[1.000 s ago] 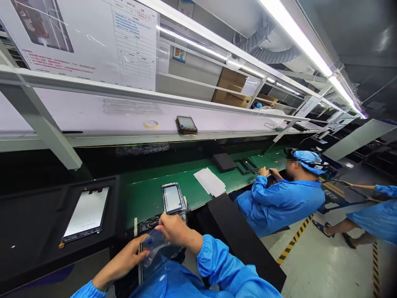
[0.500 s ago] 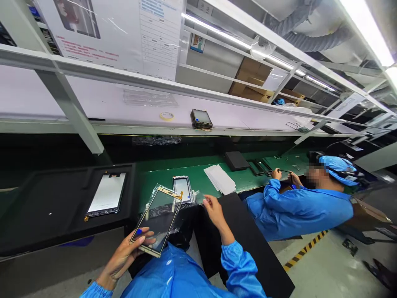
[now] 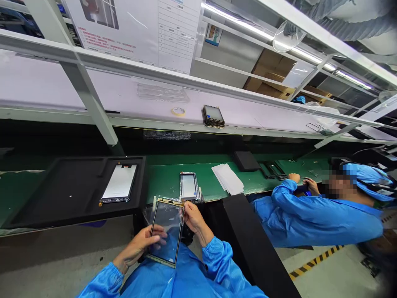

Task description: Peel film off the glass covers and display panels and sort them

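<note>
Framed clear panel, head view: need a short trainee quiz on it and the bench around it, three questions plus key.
1. Multiple choice. What lies in the black tray?
(a) a tape roll
(b) a white-faced display panel
(c) a black box

2. True or false. The white sheets are on the upper shelf, beside the stack of panels.

3. Short answer. Which hand pinches the framed clear panel near its upper right corner?

Key:
1. b
2. False: the white sheets lie on the green work surface.
3. The right hand.
</note>
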Available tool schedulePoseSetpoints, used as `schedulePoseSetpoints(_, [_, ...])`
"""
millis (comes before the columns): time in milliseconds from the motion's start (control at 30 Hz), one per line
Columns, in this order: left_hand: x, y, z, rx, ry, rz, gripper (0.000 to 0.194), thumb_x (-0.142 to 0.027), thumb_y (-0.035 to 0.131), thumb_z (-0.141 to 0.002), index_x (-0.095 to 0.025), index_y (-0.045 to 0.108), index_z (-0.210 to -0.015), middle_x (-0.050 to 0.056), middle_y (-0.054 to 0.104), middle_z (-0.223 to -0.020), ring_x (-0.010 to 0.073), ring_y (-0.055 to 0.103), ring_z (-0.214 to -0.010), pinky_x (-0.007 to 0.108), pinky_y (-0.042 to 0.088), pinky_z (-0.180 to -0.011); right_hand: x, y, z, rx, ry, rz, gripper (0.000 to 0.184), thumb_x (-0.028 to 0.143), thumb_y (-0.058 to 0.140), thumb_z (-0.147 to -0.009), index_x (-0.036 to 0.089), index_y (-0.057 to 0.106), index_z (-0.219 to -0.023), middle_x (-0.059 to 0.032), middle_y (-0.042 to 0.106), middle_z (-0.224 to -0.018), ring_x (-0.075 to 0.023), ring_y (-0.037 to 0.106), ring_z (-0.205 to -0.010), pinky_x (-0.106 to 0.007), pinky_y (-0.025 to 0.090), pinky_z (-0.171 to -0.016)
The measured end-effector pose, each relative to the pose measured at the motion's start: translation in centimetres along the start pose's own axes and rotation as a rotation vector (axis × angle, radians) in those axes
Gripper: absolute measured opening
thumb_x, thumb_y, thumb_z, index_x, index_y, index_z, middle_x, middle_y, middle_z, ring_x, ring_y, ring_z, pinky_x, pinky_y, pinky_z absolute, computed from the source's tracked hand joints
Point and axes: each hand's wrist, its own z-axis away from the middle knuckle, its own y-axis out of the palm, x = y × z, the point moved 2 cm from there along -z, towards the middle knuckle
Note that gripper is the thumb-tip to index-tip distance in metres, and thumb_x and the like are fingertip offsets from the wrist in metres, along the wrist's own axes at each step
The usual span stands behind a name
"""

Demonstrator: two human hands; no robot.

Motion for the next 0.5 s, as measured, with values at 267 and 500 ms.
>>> schedulePoseSetpoints(267, [-0.4, 1.5, 0.9, -0.367, 0.242, 0.05, 0.079, -0.048, 0.091, -0.064, -0.019, 0.053, -0.127, -0.006, 0.064, -0.063, 0.014, 0.061, -0.057, 0.022, 0.048, -0.056, -2.8, 0.7, -0.2, 0.014, -0.188, 0.829, 0.021, 0.029, 0.06, -0.084, 0.019, 0.052, -0.068, 0.0039, 0.054, -0.063, -0.0107, 0.049, -0.061, -0.022, 0.039, -0.06])
schedulePoseSetpoints(500, [0.5, -2.1, 4.2, -0.326, 0.028, 0.188, 0.055, -0.049, 0.092, -0.065, -0.018, 0.068, -0.103, 0.002, 0.073, -0.072, 0.0196, 0.071, -0.069, 0.027, 0.057, -0.066, -11.0, -2.0, 1.8, 0.014, 0.302, 0.382, 0.028, 0.035, 0.066, -0.067, 0.021, 0.043, -0.06, 0.003, 0.054, -0.054, -0.0091, 0.047, -0.045, -0.02, 0.034, -0.044])
